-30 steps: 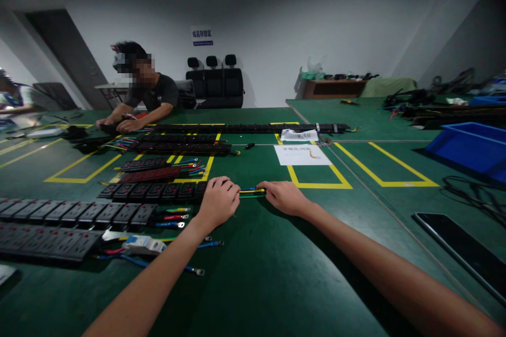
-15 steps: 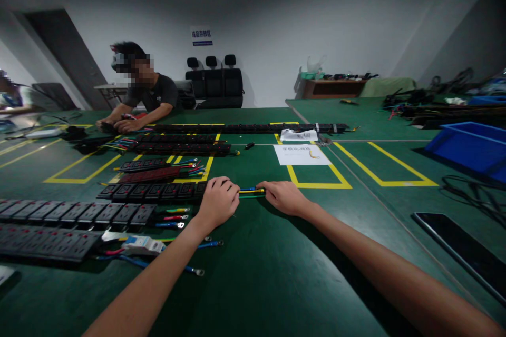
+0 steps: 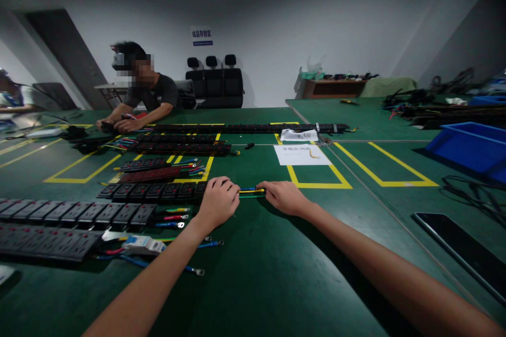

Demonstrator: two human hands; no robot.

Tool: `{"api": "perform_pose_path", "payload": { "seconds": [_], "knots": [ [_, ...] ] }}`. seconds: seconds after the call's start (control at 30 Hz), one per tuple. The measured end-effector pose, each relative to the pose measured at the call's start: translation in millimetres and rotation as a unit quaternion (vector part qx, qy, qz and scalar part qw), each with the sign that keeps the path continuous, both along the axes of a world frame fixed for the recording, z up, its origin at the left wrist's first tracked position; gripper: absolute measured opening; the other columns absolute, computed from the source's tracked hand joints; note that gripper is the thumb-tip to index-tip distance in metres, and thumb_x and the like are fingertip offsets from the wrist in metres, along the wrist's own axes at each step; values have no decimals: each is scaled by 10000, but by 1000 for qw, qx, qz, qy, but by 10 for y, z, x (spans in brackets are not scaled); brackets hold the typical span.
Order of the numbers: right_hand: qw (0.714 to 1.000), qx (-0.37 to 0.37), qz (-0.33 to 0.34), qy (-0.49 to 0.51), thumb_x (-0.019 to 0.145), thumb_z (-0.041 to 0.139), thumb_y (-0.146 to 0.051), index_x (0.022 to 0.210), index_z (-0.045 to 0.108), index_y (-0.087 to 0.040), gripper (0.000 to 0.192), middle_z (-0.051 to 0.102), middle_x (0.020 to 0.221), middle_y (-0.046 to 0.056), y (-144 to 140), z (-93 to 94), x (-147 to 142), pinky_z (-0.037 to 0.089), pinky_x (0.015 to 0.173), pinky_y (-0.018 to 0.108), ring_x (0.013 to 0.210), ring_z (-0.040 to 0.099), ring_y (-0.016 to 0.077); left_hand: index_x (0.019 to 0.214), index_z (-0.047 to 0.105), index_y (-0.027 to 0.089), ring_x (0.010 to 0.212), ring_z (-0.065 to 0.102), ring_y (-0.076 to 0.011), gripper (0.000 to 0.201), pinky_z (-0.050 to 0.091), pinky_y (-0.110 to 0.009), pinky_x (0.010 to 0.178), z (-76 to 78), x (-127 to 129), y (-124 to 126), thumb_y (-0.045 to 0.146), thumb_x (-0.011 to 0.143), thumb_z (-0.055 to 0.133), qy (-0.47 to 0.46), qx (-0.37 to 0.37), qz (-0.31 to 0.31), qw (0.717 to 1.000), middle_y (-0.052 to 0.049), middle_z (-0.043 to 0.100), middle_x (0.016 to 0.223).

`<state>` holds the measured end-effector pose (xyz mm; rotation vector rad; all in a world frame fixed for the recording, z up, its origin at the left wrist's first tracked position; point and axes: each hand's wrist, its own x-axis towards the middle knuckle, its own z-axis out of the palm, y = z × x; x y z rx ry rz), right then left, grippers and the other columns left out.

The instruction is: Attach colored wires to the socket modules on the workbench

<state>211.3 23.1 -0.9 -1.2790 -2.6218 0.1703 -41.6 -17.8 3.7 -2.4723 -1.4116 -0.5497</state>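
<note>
My left hand is closed over the right end of a black socket strip lying on the green table. Blue, yellow and green wires run out of that end. My right hand pinches the far ends of those wires, its fingers closed on them. The two hands lie close together, a short stretch of wire showing between them.
More socket strips with coloured wires lie at my left, and a long black strip lies farther back. A co-worker works at the far left. White paper sits inside yellow tape. A blue bin and a dark panel are at the right.
</note>
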Motion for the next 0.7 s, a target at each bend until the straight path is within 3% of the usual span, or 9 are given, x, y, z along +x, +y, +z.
{"api": "perform_pose_path", "payload": {
  "seconds": [0.7],
  "knots": [
    [1000,3,1,1,1043,417,-260,1353,665,-244,398,783,1146,64,10,-20,-1,454,791,295,916,731,215,1064,743,207,1180,600,-309,249,449,-528,1019,-7,-7,5,253,1001,507,10,2,4,1000,-95,758,1089]
  ]
}}
